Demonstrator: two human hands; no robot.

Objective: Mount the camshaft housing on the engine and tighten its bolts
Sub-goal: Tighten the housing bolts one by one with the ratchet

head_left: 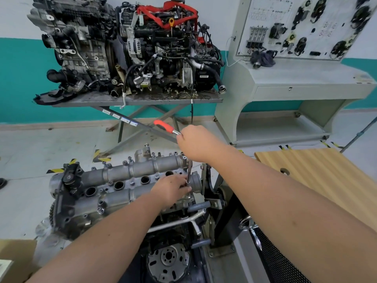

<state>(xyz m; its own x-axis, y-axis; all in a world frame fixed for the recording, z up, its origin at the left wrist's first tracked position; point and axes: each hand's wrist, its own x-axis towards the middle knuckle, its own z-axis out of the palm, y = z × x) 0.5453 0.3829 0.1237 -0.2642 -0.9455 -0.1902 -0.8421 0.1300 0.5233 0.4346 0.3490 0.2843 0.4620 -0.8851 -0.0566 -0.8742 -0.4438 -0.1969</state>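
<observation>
Camshaft housing (pixel 130 180) sits on top of the engine (pixel 114 213), which is carried on a stand (pixel 216 201), not on a worktop; its long axis runs from lower left to upper right in the head view, spark-plug wells facing up. We judge the housing a stiff, heavy aluminium casting: rigid, not fragile in bulk, but its sealing face and thin bolt ears would mark easily, so any lift should be taken at both ends, under the cylindrical cam bores. It appears seated already, with bolts (pixel 132 182) standing along its edges. Our right hand (pixel 195 144) grips the ratchet (pixel 166 126) near its head, the red handle pointing up and to the left, away from us. The extension bar (pixel 189 172) drops nearly upright from the ratchet to a bolt at the housing's right end. Our left hand (pixel 173 190) has its fingers curled round the lower end of the bar, steadying the socket; the socket itself is hidden under the fingers. We judge tightening in progress; how many bolts are finished we cannot tell.
</observation>
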